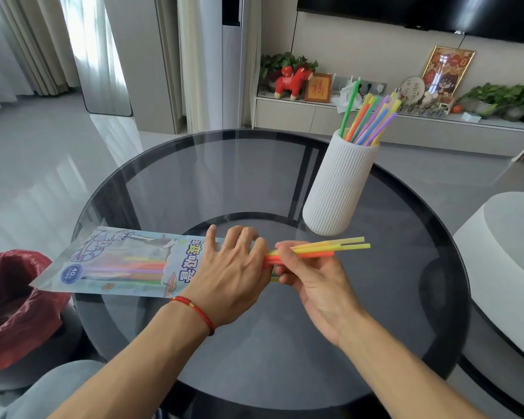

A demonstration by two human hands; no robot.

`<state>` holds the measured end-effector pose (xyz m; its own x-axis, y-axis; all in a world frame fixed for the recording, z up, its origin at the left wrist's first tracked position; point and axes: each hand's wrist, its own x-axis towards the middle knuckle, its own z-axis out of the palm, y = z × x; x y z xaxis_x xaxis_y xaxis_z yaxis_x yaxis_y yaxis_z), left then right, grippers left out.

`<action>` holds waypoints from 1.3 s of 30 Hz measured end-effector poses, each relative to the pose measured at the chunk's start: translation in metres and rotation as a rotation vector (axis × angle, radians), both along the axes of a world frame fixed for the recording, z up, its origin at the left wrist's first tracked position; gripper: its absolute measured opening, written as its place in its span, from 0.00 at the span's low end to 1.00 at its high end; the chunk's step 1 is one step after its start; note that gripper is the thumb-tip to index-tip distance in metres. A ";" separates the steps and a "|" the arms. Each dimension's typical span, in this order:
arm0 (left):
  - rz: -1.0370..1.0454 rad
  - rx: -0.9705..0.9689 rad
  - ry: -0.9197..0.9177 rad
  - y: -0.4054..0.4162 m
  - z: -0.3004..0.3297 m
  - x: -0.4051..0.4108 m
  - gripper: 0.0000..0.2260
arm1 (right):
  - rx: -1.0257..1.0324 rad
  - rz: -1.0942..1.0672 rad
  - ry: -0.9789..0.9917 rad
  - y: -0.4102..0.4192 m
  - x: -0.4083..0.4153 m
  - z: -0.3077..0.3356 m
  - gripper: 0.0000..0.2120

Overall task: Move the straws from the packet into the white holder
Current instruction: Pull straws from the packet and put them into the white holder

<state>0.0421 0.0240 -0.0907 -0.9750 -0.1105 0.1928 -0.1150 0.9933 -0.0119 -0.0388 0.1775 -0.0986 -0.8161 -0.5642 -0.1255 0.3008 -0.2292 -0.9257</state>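
Observation:
A long printed plastic packet lies flat on the round glass table, its open end under my left hand, which grips that end. Coloured straws still show through its clear window. My right hand pinches a small bunch of yellow and orange straws that stick out of the packet mouth toward the right. The white ribbed holder stands upright at the far right of the table, with several coloured straws leaning in it.
The dark glass table has a black rim. A bin lined with a red bag sits at the left, beside a grey cushion. A white rounded seat is close on the right.

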 end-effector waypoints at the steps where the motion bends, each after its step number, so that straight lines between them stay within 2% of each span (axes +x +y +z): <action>1: -0.005 -0.001 0.001 0.001 -0.001 0.000 0.16 | 0.017 -0.034 0.019 -0.001 0.000 -0.001 0.16; 4: 0.009 0.009 0.000 -0.001 -0.004 0.000 0.16 | 0.061 -0.109 0.071 0.005 -0.007 0.002 0.08; 7: 0.033 0.007 -0.022 -0.007 -0.006 0.001 0.17 | 0.050 -0.147 0.067 0.016 -0.019 0.010 0.11; 10: 0.033 0.017 0.000 -0.008 -0.006 0.001 0.16 | -0.035 -0.202 0.006 0.024 -0.028 0.017 0.05; 12: 0.024 0.023 0.010 -0.006 -0.004 0.001 0.17 | -0.090 -0.193 -0.028 0.023 -0.028 0.018 0.06; 14: 0.017 0.016 -0.006 -0.004 -0.004 0.001 0.18 | -0.126 -0.119 -0.049 0.018 -0.020 0.013 0.15; 17: 0.015 0.012 -0.011 -0.003 -0.004 0.002 0.19 | -0.164 0.000 -0.010 0.006 -0.009 0.006 0.42; 19: 0.016 0.020 -0.005 -0.004 -0.004 0.002 0.19 | -0.170 0.036 0.019 0.002 -0.007 0.003 0.49; 21: 0.001 0.033 -0.010 -0.004 -0.004 0.002 0.20 | -0.127 0.028 0.073 -0.001 -0.006 -0.001 0.45; 24: -0.043 0.047 -0.023 0.001 -0.006 0.002 0.21 | 0.022 -0.034 0.220 -0.005 -0.001 -0.009 0.20; 26: -0.045 0.085 -0.017 0.002 -0.009 0.003 0.18 | 0.068 -0.109 0.253 -0.003 -0.006 -0.009 0.12; 29: -0.035 0.153 -0.007 -0.004 -0.014 0.002 0.13 | 0.111 -0.207 0.317 0.016 -0.027 0.001 0.09; 35: -0.054 0.182 -0.040 -0.008 -0.021 0.002 0.15 | 0.283 -0.283 0.513 0.059 -0.068 0.033 0.10; 39: -0.056 0.194 -0.042 -0.009 -0.024 0.001 0.16 | 0.554 -0.220 0.816 0.065 -0.089 0.084 0.10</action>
<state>0.0428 0.0148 -0.1146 -0.9874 -0.0873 0.1320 -0.0632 0.9823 0.1766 -0.1273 0.2423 -0.0149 -0.8485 -0.4224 0.3189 -0.4691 0.3211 -0.8227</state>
